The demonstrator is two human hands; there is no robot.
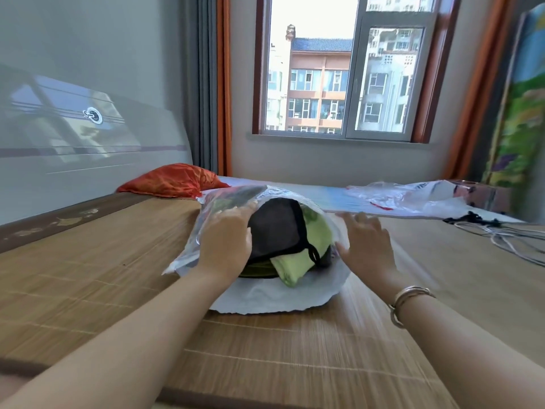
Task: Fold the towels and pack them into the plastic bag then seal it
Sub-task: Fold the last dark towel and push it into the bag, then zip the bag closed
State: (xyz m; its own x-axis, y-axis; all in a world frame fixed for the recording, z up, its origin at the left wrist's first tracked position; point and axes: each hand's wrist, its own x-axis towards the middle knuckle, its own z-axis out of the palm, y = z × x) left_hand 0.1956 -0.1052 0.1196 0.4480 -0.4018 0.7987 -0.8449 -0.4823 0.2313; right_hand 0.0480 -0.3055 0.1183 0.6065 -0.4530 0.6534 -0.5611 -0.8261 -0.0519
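A: Status, near to far?

B: Bamboo mat (pixel 88 290) on the bed, both forearms reaching in. Right wrist has a bracelet (pixel 408 299). Plastic bag (pixel 265 299) lies mid-mat, mouth toward the person, wide open.

A: Towels?

B: Inside the mouth, stacked. Black towel (pixel 274 228) on top, green towel (pixel 295 265) under it, one green end poking out over the bag's lower lip. More dark cloth deeper in; can't tell how many pieces.

A: Hands?

B: Left hand (pixel 225 246) holds up the bag's upper flap, fingers curled on the plastic beside the black towel. Right hand (pixel 365 246) has its grip released, fingers spread, at the bag's right edge. Motion blur, so contact is uncertain.

A: Progress?

B: Folding looks done, packing nearly. Left: push the green end fully in, flatten, seal. Mouth isn't closed yet.

A: Beyond?

B: Red pillow (pixel 174 180) far left, a second loose bag (pixel 413 196) and cables (pixel 501 234) far right, window (pixel 345 66) behind.
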